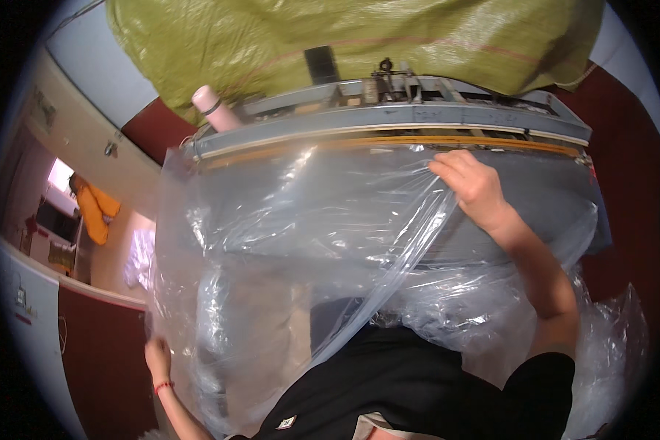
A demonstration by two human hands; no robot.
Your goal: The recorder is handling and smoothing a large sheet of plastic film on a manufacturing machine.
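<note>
Hands on glossy, clear, creased plastic sheet

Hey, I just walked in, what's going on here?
A person is handling a big clear plastic sheet with both hands. The right hand pinches it into gathered folds, up near a long metal frame. The left hand is lower down, at the sheet's left edge. Right now the sheet is spread between the person and the frame, with more of it bunched at the right. A pink bottle is at the frame's left end.
</note>
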